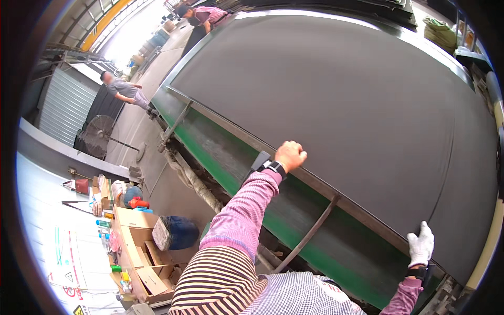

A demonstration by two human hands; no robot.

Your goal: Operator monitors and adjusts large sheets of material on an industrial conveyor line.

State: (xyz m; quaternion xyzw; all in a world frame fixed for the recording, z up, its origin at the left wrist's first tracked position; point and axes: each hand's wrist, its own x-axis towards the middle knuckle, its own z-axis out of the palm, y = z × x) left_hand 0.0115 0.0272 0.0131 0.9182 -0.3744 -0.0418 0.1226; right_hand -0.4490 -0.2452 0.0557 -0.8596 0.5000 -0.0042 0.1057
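A wide dark grey sheet (pixel 336 89) lies flat over a long machine table. My left hand (pixel 290 156) is bare and rests at the sheet's near edge, with its fingers curled; whether the edge is pinched in them is hidden. A black band with a grey device (pixel 261 160) sits on that wrist. At the lower right, my right hand (pixel 421 244) wears a white glove and touches the sheet near the same edge, its fingers stretched out. A thin curved line (pixel 446 173) crosses the sheet from beside the gloved fingertips toward the far side.
A metal rail on slanted struts (pixel 310 231) runs along the near side above a green panel (pixel 210 152). To the left stand a cardboard box (pixel 134 218), a blue drum (pixel 181 232) and a fan (pixel 98 134). One person (pixel 126 89) stands beyond; another (pixel 207 17) leans at the far end.
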